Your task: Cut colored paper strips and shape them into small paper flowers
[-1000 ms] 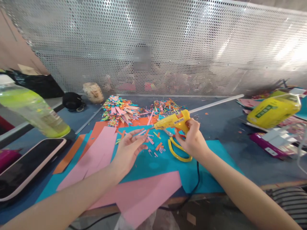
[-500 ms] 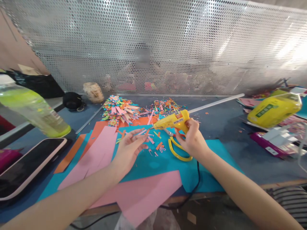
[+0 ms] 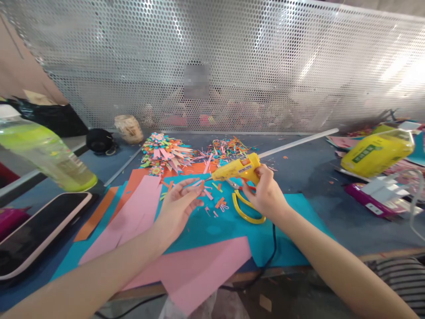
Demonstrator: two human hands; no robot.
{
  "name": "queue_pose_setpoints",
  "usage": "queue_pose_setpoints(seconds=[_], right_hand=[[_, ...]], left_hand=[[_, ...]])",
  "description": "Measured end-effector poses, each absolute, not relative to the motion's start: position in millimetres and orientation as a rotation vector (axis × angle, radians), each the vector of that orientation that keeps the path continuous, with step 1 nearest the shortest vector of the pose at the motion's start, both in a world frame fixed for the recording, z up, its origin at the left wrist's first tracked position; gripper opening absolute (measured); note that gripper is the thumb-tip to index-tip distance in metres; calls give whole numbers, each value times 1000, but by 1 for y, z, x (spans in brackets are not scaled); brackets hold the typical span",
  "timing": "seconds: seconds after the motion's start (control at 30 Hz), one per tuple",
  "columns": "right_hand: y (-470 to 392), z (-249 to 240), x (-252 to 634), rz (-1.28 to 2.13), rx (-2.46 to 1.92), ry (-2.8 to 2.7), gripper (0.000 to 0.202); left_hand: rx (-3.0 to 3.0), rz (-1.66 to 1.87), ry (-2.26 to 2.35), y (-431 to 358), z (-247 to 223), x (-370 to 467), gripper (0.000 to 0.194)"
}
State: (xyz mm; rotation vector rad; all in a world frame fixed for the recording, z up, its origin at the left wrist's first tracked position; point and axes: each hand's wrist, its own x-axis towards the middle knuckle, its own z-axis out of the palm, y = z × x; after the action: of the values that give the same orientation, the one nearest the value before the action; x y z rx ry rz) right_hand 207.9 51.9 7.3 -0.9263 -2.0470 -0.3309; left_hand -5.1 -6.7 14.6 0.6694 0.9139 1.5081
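My right hand [image 3: 265, 192] is closed round the handle of a yellow glue gun [image 3: 234, 169], with a long glue stick [image 3: 299, 142] jutting from its back. The gun's nozzle points left, at the fingertips of my left hand [image 3: 181, 199]. Thumb and fingers there pinch a small orange paper strip [image 3: 202, 182], partly hidden. Yellow-handled scissors [image 3: 247, 217] lie below the gun on a blue paper sheet [image 3: 212, 235]. Short cut paper strips [image 3: 221, 203] are scattered on that sheet between my hands. Behind them stands a heap of fringed paper flowers [image 3: 166, 153].
Pink paper [image 3: 209, 266] overhangs the front edge. A phone [image 3: 43, 230] and a green bottle [image 3: 49, 150] are at left; a yellow bottle [image 3: 375, 150] and a charger [image 3: 381, 190] at right. A perforated metal panel [image 3: 265, 66] closes off the back. The gun's cord [image 3: 275, 248] drops over the edge.
The glue gun has shifted very slightly left, its nozzle closer to the strip in my left fingers. Otherwise both hands keep nearly the same pose.
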Motion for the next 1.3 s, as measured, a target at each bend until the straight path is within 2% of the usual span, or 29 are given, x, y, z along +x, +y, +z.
queue_pose_setpoints(seconds=[0.17,0.27,0.47,0.67,0.77,0.87,0.93,1.3], right_hand=[[53,7,207,-336,-980,-2074,31],[62,5,211,-221,-1101,-2065,32],[99,-7,232,103,-1699,-1913,36],[95,-5,231,-65,-1892,-1853,41],[76,5,219,-257,-1547,-2178,40],[59,12,207,-18,-903,-2657,40],[52,12,200,63,-681,-2788,43],[46,6,188,115,-584,-2819,34]], left_hand=[[668,1505,906,-5,14,-6,31],[685,1489,913,-4,12,-6,29],[769,1475,928,-1,9,-9,27],[881,1444,1000,5,3,-15,28],[906,1421,1039,8,0,-15,29],[903,1404,1075,10,-2,-14,31],[906,1394,1088,10,-2,-13,32],[891,1424,1072,9,-4,-10,35]])
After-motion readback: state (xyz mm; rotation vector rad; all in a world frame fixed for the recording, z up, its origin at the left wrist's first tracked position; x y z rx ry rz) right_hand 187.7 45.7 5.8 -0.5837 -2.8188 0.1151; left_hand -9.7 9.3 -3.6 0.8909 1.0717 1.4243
